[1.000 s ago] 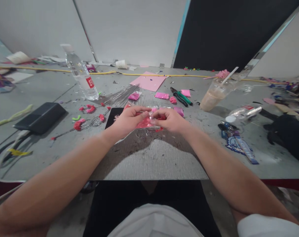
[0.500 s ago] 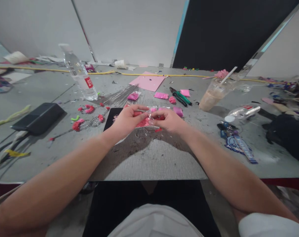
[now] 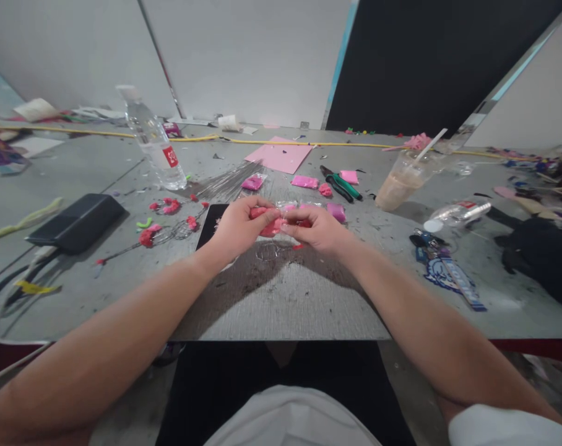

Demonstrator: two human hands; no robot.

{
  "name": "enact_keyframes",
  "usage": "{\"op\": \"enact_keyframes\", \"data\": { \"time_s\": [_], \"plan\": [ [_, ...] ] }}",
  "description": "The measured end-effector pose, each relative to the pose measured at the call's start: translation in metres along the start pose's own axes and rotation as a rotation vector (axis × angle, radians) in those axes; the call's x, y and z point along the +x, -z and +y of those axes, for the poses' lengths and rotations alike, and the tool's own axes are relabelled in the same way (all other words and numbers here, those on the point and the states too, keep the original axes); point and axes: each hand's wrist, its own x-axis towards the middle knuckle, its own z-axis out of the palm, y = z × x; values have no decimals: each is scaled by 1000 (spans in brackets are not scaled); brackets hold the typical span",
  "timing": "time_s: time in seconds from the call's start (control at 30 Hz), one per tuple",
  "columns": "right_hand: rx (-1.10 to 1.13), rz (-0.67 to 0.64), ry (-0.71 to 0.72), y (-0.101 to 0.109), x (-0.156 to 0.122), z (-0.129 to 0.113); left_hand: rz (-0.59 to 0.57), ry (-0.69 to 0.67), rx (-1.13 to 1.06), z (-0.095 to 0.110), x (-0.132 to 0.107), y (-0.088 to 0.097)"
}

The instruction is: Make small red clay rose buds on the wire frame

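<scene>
My left hand and my right hand meet over the middle of the table, fingers closed on a soft coral-red lump of modelling clay. Thumbs and fingertips pinch it from both sides, and part of it is hidden behind them. Just beyond the right hand lies a purple-pink clay packet. Under my left wrist is a dark flat object, mostly covered. A bit of clear plastic rests on the table below the fingers.
Behind the hands are thin metal wires, a pink sheet, green-handled pliers and pink clay packets. A water bottle, power bank and red clay pieces on wire stand left; a drink cup and keychain right.
Clear plastic film that showed between my fingertips is no longer seen there, and the coral-red clay now shows more plainly between both hands. The hands have barely moved; the view shifted slightly.
</scene>
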Motion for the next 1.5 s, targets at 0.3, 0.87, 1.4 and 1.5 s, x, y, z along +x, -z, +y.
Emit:
{"op": "enact_keyframes", "data": {
  "time_s": [0.3, 0.87, 1.4, 1.5],
  "plan": [
    [215, -35, -114, -9, -4, 1, 68, -51, 88, 8, -5, 0],
    [290, -41, -205, -4, -5, -8, -71, 32, -175, 10, -4, 2],
    [49, -140, -71, -1, -5, -5, -54, 18, -46, 6, -1, 5],
    [51, -141, -86, -1, -5, -5, -40, 1, -24, 6, 0, 7]
  ]
}}
